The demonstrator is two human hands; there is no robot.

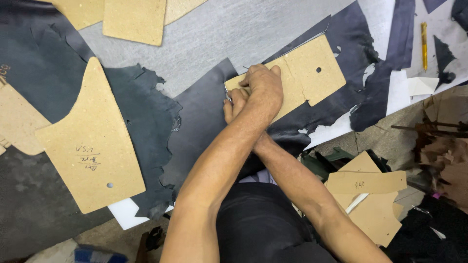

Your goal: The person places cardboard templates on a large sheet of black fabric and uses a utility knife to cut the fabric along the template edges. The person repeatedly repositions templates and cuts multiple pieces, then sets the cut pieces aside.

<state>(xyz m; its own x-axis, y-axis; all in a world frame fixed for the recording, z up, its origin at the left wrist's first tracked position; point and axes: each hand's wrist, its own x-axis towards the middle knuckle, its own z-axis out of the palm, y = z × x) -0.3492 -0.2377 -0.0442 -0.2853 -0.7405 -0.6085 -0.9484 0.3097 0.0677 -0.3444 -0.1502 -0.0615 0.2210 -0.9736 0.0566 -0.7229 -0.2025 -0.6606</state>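
Note:
A tan cardboard template with a small round hole lies on a sheet of dark leather. My forearms cross over it. My left hand lies on top, knuckles up and fingers curled, pressing down on the template's left end. Just under and left of it, my right hand grips a small metal blade at the template's left edge. The left hand hides most of the blade and the right hand's fingers.
A large tan template with a hole lies on ragged dark leather at the left. More templates sit at the top, and a stack lies lower right. A yellow pen and cut leather scraps lie on white board at the right.

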